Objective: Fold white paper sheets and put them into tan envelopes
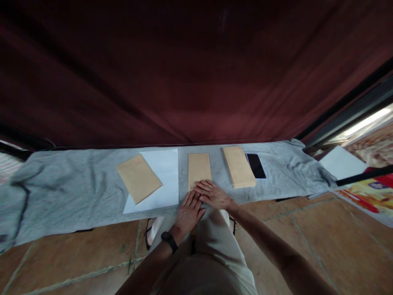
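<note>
With left hand and right hand laid open and flat, grasping nothing, at the near edge of the tan rectangular paper envelope at frame centre, press evenly so it does not skew.

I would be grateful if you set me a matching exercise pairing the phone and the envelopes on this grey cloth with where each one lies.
Things
1. phone
2. slanted envelope
3. middle envelope
4. stack of envelopes

Places
A. near end under the flat right hand
B. on top of the white sheet
C. farthest right of the four, on the grey cloth
D. between the middle envelope and the phone

Pairs: 1-C, 2-B, 3-A, 4-D
</note>
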`<move>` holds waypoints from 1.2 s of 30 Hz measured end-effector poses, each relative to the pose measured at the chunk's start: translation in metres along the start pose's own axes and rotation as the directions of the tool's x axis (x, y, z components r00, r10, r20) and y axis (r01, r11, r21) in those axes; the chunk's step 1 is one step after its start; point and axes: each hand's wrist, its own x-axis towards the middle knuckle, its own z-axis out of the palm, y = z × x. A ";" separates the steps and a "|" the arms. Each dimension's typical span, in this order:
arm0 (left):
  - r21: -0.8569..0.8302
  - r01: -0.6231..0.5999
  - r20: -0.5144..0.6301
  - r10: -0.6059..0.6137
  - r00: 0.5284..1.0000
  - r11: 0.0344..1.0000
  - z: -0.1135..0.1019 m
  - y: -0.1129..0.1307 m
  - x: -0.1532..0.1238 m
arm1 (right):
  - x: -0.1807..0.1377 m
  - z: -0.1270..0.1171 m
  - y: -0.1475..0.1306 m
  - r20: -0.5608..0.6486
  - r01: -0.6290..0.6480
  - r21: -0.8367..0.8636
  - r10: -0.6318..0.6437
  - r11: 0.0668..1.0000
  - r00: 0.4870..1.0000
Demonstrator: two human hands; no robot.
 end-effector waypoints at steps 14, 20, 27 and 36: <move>0.021 -0.002 0.017 0.001 1.000 1.000 0.003 -0.002 0.001 | 0.099 -0.025 0.078 -0.075 -0.145 0.070 0.150 0.987 0.986; 0.041 -0.012 0.016 0.011 1.000 0.999 0.002 -0.002 0.000 | 0.115 -0.030 0.095 -0.233 -0.156 0.128 0.183 0.979 0.955; 0.045 -0.001 0.013 0.001 1.000 0.999 0.007 -0.003 -0.001 | 0.074 0.000 0.041 -0.070 0.098 0.132 -0.089 0.986 0.994; 0.023 -0.008 0.007 0.007 1.000 1.000 0.003 -0.003 0.001 | 0.099 -0.022 0.073 -0.110 -0.128 0.059 0.134 0.990 0.985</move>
